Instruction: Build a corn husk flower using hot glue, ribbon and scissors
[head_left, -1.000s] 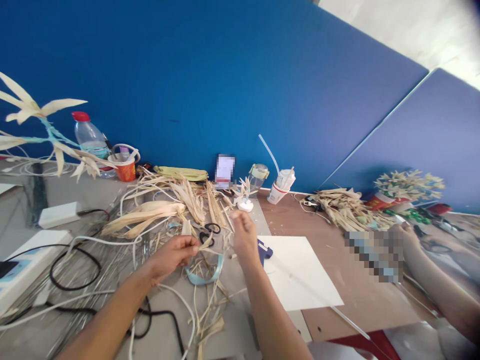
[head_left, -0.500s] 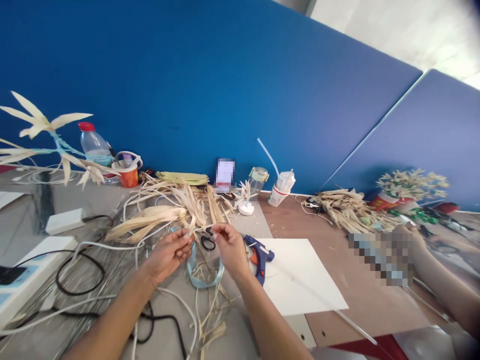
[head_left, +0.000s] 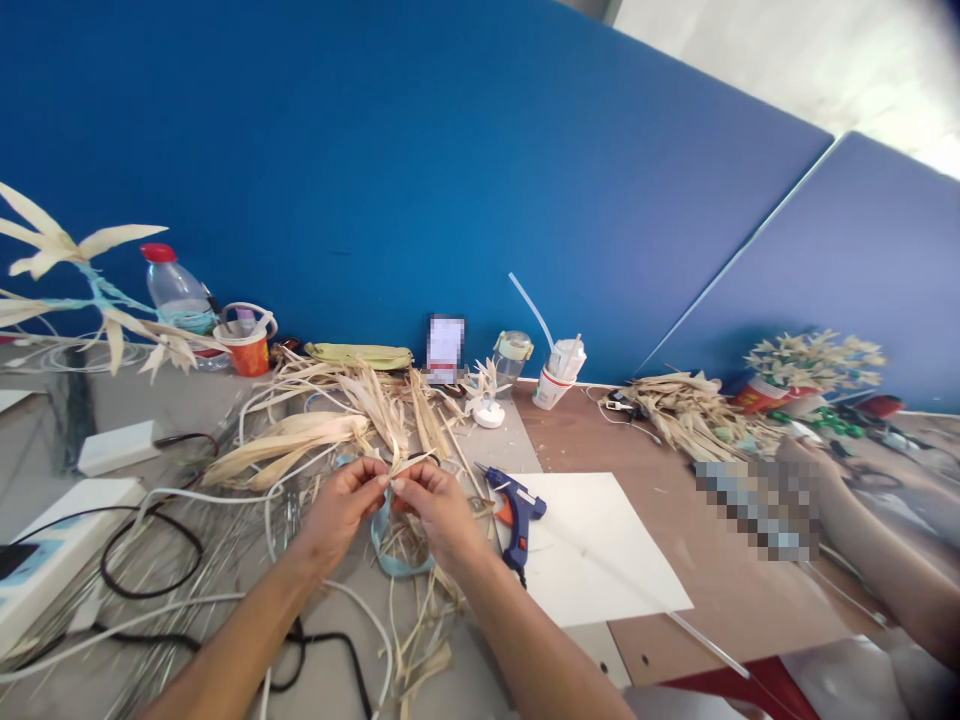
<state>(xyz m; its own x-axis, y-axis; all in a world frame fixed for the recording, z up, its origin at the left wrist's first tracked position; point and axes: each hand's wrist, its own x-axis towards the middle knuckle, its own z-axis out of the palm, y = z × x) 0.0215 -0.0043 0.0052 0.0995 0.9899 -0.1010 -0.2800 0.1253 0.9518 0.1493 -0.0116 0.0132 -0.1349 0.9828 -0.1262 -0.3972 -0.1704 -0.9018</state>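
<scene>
My left hand (head_left: pixel 346 505) and my right hand (head_left: pixel 436 508) meet at the centre, thumbs and fingertips pinched together. Between them is a small pale strip of corn husk (head_left: pixel 412 461), its end poking up past my right fingers. The exact spot where they grip it is hidden by the fingertips. Just below hangs a loop of light blue tape (head_left: pixel 403 568), lying on the table around husk scraps. Beyond my fingers spreads a pile of dried corn husks (head_left: pixel 300 440). To the right of my right hand a blue glue gun (head_left: pixel 519 512) rests on a white sheet of paper (head_left: pixel 607 560).
Cables and a white power strip (head_left: pixel 75 540) lie at left, near thin wires. Behind stand a red cup (head_left: pixel 247 352), a plastic bottle (head_left: pixel 176 290), a phone (head_left: pixel 445 345), a glass jar (head_left: pixel 512 355) and a small husk flower (head_left: pixel 489 400). A co-worker's arm (head_left: pixel 877 560) is at right.
My hands have drawn together and slightly down; half a second ago they were apart with the thin strip stretched between them. The view has shifted a little.
</scene>
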